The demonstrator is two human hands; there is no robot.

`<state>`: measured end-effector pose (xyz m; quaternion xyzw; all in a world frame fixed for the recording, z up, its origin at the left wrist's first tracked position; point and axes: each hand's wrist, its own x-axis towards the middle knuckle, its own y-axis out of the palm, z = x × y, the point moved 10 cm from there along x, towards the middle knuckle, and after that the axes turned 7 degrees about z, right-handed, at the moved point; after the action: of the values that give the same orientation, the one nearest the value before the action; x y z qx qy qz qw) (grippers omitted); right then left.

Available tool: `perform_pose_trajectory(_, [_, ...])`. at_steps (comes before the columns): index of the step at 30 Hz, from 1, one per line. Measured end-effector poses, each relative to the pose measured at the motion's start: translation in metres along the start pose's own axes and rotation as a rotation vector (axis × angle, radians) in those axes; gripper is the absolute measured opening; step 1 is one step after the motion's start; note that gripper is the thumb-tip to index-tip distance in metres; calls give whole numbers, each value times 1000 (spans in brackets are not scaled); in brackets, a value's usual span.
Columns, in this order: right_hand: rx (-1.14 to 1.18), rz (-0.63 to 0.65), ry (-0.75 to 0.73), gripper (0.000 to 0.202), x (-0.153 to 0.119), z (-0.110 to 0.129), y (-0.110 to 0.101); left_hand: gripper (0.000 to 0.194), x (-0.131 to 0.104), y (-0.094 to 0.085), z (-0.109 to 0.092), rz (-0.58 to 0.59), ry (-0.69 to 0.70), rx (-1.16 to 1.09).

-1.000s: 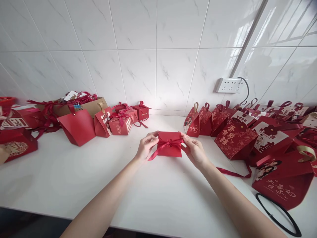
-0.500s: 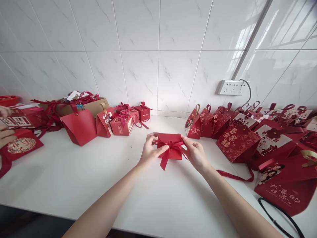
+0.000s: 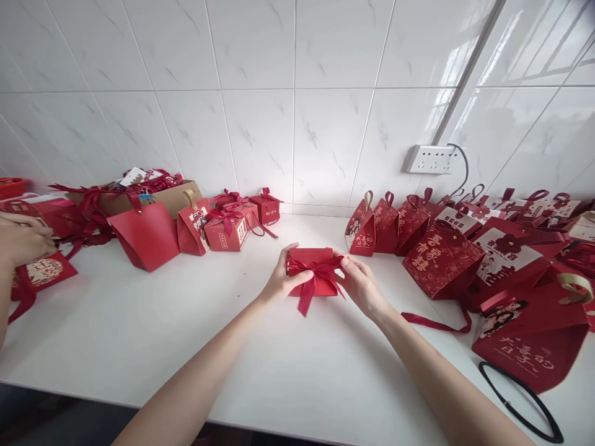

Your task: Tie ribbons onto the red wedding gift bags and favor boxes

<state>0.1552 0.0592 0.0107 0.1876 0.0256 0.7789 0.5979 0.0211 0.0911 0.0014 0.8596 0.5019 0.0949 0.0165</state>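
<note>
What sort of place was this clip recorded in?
Likely a small indoor workspace, perhaps a workshop: a white table bearing many red gift boxes, a co-worker's hand at the left, and a tiled wall with a power strip.

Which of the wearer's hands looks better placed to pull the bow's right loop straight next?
Probably the right hand: its thumb and finger seem to pinch the ribbon bow at that side. The left hand grips the red box opposite, thumb near the knot.
</note>
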Motion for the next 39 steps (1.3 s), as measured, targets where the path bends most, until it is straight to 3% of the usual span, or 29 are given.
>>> perform_pose_trajectory(8, [-188,4,-51,22,-1,7,6,76,-2,-4,-6,-68,-13,53])
perform_pose_trajectory(14, [-275,-97,-18,41,-4,4,3,74,-3,-11,-9,-137,7,109])
perform_pose_trajectory(17, [-412,-98,118,40,-4,-6,-3,68,-2,-18,-13,-184,45,140])
perform_pose_trajectory(20, [-531,-27,322,37,-6,-24,-5,60,-2,-21,-15,-195,47,155])
perform_pose_trajectory(22, [-551,30,380,43,-7,-30,-2,58,-2,-21,-15,-191,46,143])
perform_pose_trajectory(27, [-660,74,335,48,-5,-24,7,60,-3,-22,-16,-201,26,160])
perform_pose_trajectory(34, [-749,88,354,49,-7,-18,2,62,-2,-25,-12,-209,-15,125])
perform_pose_trajectory(39, [-727,113,344,35,-7,-15,5,68,-1,-30,-11,-236,-18,113])
